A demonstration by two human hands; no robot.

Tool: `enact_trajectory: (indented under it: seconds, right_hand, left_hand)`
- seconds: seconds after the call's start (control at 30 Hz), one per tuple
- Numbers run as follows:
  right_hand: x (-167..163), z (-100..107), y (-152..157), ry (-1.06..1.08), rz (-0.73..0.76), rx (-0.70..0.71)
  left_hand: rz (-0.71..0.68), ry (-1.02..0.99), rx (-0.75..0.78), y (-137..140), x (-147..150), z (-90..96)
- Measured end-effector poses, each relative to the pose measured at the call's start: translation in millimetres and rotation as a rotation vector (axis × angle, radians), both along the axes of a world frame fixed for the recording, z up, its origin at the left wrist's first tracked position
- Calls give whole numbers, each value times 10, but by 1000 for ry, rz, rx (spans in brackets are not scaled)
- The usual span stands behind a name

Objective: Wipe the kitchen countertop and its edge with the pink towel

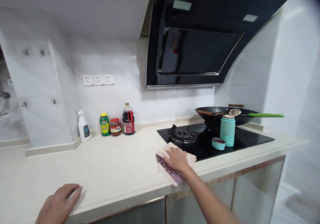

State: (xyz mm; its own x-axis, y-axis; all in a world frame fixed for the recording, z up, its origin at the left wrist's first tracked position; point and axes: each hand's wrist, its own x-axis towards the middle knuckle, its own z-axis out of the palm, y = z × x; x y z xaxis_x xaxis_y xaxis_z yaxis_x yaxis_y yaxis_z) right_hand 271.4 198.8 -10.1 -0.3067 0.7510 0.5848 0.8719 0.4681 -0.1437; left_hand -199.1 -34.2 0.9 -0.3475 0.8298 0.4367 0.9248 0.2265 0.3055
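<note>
My right hand (176, 158) presses down on a cream and purple cloth (167, 166), which lies partly on the white countertop (120, 170) and partly over the left front corner of the black gas stove (200, 150). One edge of the cloth reaches the counter's front edge. At the lower left, my left hand (60, 204) rests near the counter's front edge with nothing in it. Its thumb stands apart from its bent fingers. On the stove, right of the cloth, are a turquoise flask (227, 132) and its small turquoise cup (218, 144).
A black wok (212, 110) with a green-handled utensil (266, 115) sits on the far burner. Along the wall stand a white spray bottle (84, 127), a green bottle (104, 125), a red-lidded jar (115, 127) and a dark sauce bottle (128, 120). A black range hood (200, 50) hangs above.
</note>
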Motion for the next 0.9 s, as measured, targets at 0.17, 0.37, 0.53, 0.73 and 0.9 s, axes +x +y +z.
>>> enact_trajectory:
  seconds: [0.17,0.37,0.53,0.73,0.9]
  right_hand:
    - [-415,-101,-687,-21,256,4]
    - [398,-340,-766,73,191,55]
    - [1496,-397,-333,176,-93,98]
    - [1931,-370,-148,202,-368,109]
    - [1225,-415,-466,163,-345,172]
  left_hand:
    - [-12,0,-12,-4,-62,-6]
    - [-43,29,-12,-12,-77,3]
    - [-25,3,-36,-3,-56,8]
    - [-15,-26,-60,-35,67,76]
    - [3,-27,-57,-28,103,91]
